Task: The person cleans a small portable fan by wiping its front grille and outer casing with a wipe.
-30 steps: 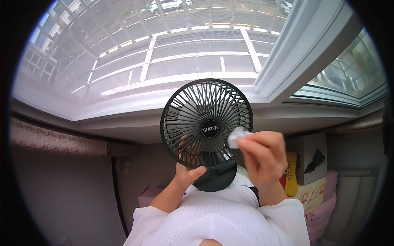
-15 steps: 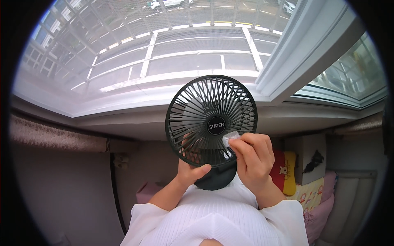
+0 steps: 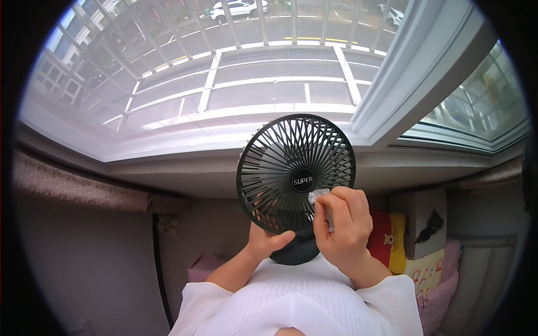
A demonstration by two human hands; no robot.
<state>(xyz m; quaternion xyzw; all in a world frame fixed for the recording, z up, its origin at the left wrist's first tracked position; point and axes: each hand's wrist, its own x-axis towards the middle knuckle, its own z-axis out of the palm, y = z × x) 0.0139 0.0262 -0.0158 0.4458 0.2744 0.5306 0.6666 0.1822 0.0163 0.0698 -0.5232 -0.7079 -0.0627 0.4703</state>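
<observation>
Window (image 3: 213, 137) behind fan (image 3: 296, 180); box (image 3: 417, 210) R

One word (image 3: 303, 181) in pale capitals stands on the black fan hub (image 3: 303, 187), up-left of the right hand (image 3: 344, 223).

Daylight glares through the window (image 3: 399, 75), edges bending.

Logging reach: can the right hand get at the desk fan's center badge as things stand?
Likely yes: the right hand, holding a crumpled white wipe, is just below-right of the desk fan's center badge, and nothing covers it.
</observation>
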